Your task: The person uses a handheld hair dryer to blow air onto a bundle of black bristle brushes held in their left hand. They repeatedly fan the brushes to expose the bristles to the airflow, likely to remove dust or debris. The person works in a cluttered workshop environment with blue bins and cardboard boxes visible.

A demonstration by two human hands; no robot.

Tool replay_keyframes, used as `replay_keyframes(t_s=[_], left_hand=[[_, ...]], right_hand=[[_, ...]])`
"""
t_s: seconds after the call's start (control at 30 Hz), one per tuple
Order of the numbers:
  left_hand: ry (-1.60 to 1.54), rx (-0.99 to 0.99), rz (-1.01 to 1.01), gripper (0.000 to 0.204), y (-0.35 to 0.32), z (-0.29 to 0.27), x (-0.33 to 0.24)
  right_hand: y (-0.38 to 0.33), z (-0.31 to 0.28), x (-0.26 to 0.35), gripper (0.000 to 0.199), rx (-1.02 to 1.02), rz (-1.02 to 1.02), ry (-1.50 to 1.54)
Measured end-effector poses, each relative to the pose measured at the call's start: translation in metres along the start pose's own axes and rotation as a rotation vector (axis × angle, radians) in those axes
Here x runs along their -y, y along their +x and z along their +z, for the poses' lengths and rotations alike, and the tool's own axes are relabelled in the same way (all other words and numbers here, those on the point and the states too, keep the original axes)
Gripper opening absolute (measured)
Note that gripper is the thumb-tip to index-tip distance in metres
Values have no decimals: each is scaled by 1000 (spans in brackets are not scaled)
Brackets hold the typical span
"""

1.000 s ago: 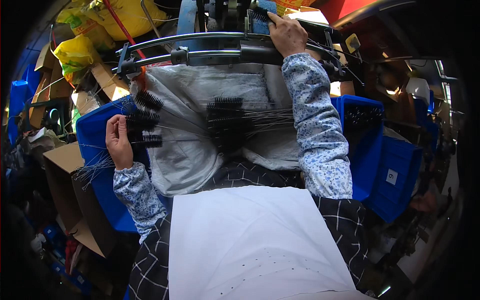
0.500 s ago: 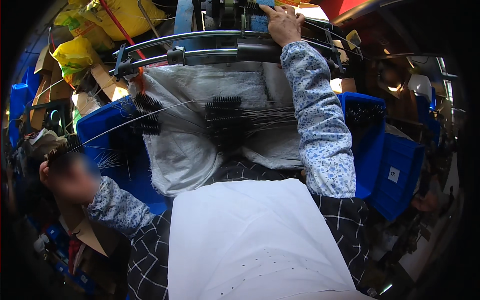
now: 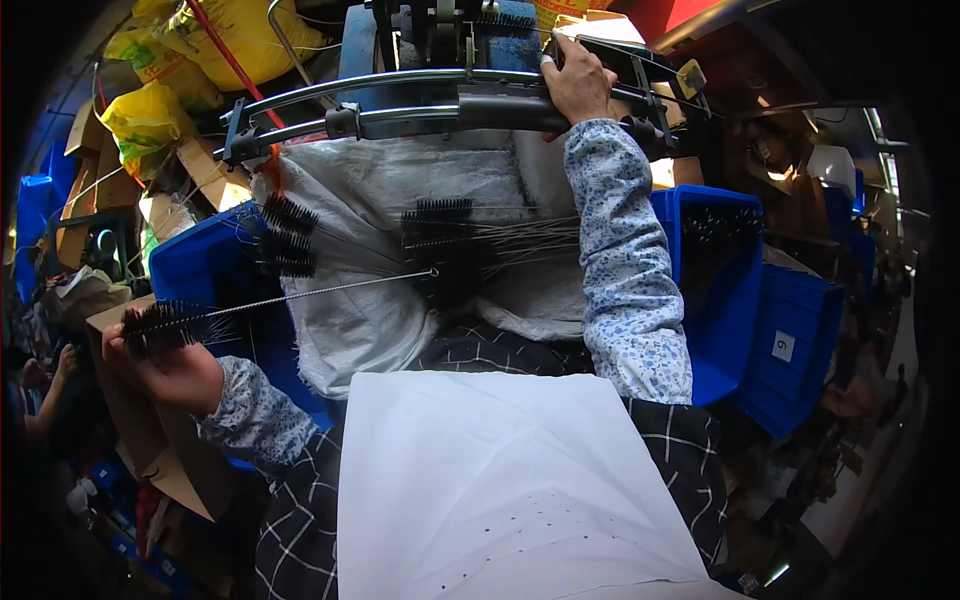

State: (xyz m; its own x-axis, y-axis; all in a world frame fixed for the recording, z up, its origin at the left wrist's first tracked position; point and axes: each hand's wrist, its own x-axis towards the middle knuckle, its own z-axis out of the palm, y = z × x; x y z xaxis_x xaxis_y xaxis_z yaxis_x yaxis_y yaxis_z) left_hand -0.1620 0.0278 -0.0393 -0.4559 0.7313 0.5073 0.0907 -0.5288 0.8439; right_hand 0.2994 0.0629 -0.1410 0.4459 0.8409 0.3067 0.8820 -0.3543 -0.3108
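Observation:
At the left, my left hand (image 3: 170, 375) is closed on the bristle end of a wire brush (image 3: 160, 325). The brush has black bristles and a twisted wire stem with a small loop, pointing right over my lap. My right hand (image 3: 580, 85) is at the machine (image 3: 440, 40), above its curved metal bars (image 3: 400, 115). Its thumb and fingers are bent around something dark that I cannot make out. Another black bristle brush (image 3: 505, 20) shows in the machine beside that hand. A bundle of similar brushes (image 3: 440, 235) lies on the white woven sheet (image 3: 350, 340) over my lap.
A blue bin (image 3: 190, 255) at my left has several brushes on its edge. Two blue bins (image 3: 715, 340) stand at the right, one holding black-bristled pieces. Yellow bags (image 3: 145, 120) and cardboard pieces lie at the far left. Another person's hand (image 3: 65, 362) shows at the left edge.
My left hand has moved right with the brush, and its stem reaches farther over my lap and lies flatter. My right hand has shifted slightly down in the picture, at the machine.

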Motion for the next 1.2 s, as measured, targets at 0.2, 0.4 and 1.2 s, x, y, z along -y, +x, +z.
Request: replay_keyframes(t_s=[0.2, 0.4, 1.2], left_hand=[[-142, -63, -20, 25, -3, 10, -7], [-323, -62, -105, 23, 4, 7, -22], [-319, -24, -98, 19, -1, 12, -6]], right_hand=[[2, 7, 22, 40, -13, -29, 52], [0, 7, 39, 42, 27, -14, 43], [4, 6, 23, 38, 7, -77, -5]])
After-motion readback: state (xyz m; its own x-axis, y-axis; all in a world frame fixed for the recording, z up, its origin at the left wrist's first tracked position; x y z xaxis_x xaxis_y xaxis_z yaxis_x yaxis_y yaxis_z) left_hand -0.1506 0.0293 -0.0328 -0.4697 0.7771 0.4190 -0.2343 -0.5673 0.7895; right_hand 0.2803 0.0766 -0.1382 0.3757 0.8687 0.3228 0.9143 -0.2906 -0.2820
